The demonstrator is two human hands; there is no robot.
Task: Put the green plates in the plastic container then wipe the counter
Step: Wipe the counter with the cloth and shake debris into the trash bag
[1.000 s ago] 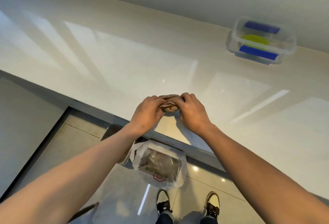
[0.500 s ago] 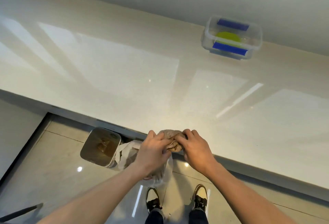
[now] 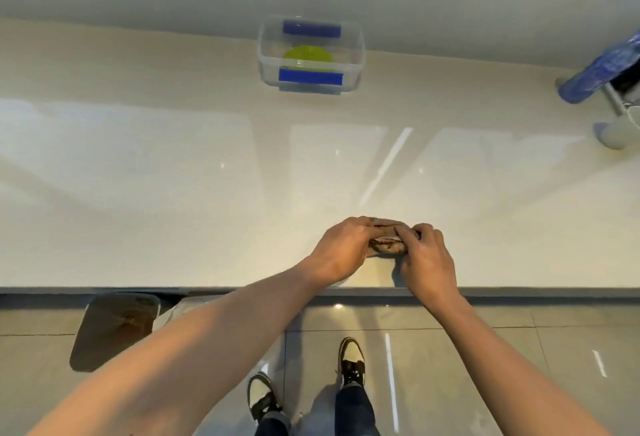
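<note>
A clear plastic container (image 3: 356, 51) with blue clips stands at the back of the glossy beige counter (image 3: 173, 193), against the wall. Green plates (image 3: 308, 54) lie inside it. Near the counter's front edge, my left hand (image 3: 341, 248) and my right hand (image 3: 424, 259) both grip a bunched brownish cloth (image 3: 386, 245) that rests on the counter between them. Most of the cloth is hidden by my fingers.
A blue-wrapped object (image 3: 602, 68) and a metal fixture (image 3: 618, 113) stand at the far right of the counter. On the tiled floor below the edge stand a bin (image 3: 114, 328) at the left and my shoes (image 3: 349, 359).
My hands and the cloth went from the counter's front edge back onto the counter, a little to the right. The view swung, so the container now sits centred at the back.
</note>
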